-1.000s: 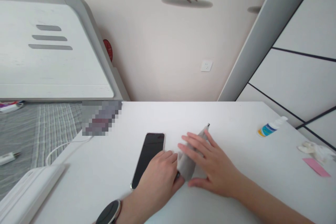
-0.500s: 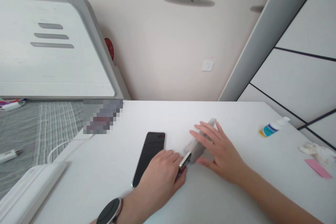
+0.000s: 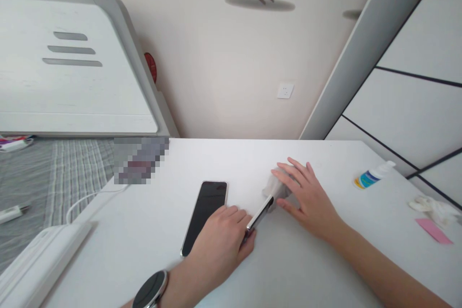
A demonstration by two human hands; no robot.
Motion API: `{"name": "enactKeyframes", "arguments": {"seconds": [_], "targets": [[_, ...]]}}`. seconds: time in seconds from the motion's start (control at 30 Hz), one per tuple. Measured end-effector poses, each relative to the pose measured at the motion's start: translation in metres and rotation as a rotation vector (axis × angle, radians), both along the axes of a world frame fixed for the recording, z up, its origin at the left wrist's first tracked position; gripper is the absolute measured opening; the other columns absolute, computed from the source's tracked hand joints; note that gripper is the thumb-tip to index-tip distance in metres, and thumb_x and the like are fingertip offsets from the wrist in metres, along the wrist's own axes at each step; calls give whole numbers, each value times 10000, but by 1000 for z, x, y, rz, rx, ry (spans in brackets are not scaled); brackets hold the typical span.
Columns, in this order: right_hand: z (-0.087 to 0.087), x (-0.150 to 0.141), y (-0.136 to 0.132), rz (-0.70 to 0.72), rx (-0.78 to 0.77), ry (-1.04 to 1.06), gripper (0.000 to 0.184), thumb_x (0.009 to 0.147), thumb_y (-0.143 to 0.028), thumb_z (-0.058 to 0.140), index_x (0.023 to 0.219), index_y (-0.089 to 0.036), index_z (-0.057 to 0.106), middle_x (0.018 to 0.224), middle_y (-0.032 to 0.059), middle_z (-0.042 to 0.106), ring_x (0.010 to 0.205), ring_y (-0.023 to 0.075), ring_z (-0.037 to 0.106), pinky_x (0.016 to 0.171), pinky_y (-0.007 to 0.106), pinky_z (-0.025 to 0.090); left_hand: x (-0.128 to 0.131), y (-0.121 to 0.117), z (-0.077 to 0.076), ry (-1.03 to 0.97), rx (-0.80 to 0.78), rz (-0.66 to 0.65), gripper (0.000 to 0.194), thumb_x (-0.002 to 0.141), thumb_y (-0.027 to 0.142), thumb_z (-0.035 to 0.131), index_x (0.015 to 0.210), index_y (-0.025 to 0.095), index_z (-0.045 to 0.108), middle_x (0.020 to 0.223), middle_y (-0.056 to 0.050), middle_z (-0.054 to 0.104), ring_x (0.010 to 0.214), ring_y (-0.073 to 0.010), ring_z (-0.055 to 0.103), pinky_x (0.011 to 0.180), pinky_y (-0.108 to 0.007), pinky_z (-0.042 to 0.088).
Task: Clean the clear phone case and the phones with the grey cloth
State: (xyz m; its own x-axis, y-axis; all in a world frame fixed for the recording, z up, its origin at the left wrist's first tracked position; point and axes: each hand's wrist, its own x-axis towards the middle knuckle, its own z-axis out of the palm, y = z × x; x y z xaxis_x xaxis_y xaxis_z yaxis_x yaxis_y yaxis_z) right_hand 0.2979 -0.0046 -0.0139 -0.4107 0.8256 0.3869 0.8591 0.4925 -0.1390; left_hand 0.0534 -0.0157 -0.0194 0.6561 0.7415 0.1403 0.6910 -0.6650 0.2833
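My left hand (image 3: 222,238), with a dark watch on its wrist, is closed on the near end of a thin flat device (image 3: 260,213) that stands on its edge on the white table (image 3: 144,250). My right hand (image 3: 306,195) lies further along it, fingers stretched flat over a grey cloth (image 3: 273,186) pressed against the device's far part. A black phone (image 3: 205,214) lies screen up on the table just left of my left hand.
A small white bottle with a blue label (image 3: 373,174) lies at the right. Crumpled white tissue (image 3: 433,207) and a pink slip (image 3: 435,230) sit near the right edge. A white box (image 3: 39,262) and a white cable (image 3: 90,199) are at the left.
My right hand has slid the grey cloth away from me along the device, baring its near half. My left hand has stayed on the near end.
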Motion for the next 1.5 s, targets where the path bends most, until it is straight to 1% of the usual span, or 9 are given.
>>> {"name": "enactKeyframes", "arguments": {"seconds": [0.2, 0.27, 0.43, 0.63, 0.83, 1.03, 1.27, 1.43, 1.5], "targets": [[3, -28, -21, 336, -58, -39, 757, 942, -717, 486, 1548, -278, 370, 1585, 72, 438, 1510, 311, 293, 1239, 620, 174, -3, 1, -3, -85, -41, -16, 111, 825, 208, 746, 886, 180, 657, 939, -59, 717, 900, -277, 680, 839, -443, 548], [3, -25, -18, 323, -46, -37, 689, 964, -685, 478, 1517, -279, 416, 1558, 74, 476, 1492, 302, 334, 1242, 622, 158, -2, 1, -2, -81, -44, -18, 98, 830, 209, 742, 870, 180, 658, 919, -56, 717, 886, -276, 682, 833, -445, 549], [2, -8, -5, 38, -5, 46, 566, 1006, -612, 455, 1429, -240, 509, 1515, 108, 512, 1507, 350, 277, 1197, 690, 182, 0, 2, 0, 6, -19, -10, 65, 919, 168, 613, 863, 185, 642, 835, -36, 685, 812, -262, 668, 776, -443, 548], [2, -32, -22, 353, -66, -64, 818, 933, -766, 429, 1581, -283, 302, 1602, 40, 421, 1532, 284, 244, 1248, 607, 165, -5, 3, -10, -105, -18, -39, 103, 852, 217, 726, 938, 191, 674, 966, -60, 720, 915, -265, 676, 858, -435, 536], [-1, -12, -6, -57, 33, -18, 723, 985, -683, 414, 1531, -210, 400, 1588, 113, 428, 1533, 377, 203, 1190, 701, 197, 0, 2, -2, 11, 8, 1, 65, 912, 176, 609, 859, 189, 644, 830, -36, 690, 809, -245, 664, 782, -405, 539], [-1, -42, -30, 399, 12, -137, 840, 938, -776, 391, 1606, -288, 244, 1671, 17, 292, 1561, 264, 159, 1260, 550, 147, -3, 3, -7, -88, -3, -48, 81, 854, 221, 709, 930, 219, 680, 978, -49, 737, 923, -250, 685, 881, -397, 537], [-2, -5, 1, -4, 18, -2, 761, 994, -680, 397, 1549, -163, 332, 1586, 118, 435, 1540, 325, 218, 1224, 647, 159, 0, 2, 2, 16, -20, 4, 90, 930, 175, 587, 853, 189, 631, 830, -32, 681, 810, -236, 653, 788, -395, 521], [-1, -35, -22, 335, -34, -71, 984, 915, -797, 409, 1606, -128, 200, 1647, 85, 337, 1569, 267, 138, 1283, 526, 55, -2, 3, -2, -61, -47, -15, 75, 855, 168, 687, 921, 183, 656, 946, -51, 716, 895, -246, 668, 851, -401, 525], [-2, -33, -20, 359, -32, -74, 975, 922, -791, 401, 1615, -145, 169, 1645, 79, 343, 1562, 243, 174, 1287, 510, 33, -2, 3, -1, -45, -51, -10, 51, 853, 175, 690, 893, 179, 658, 927, -57, 714, 883, -253, 670, 845, -410, 531]]}}
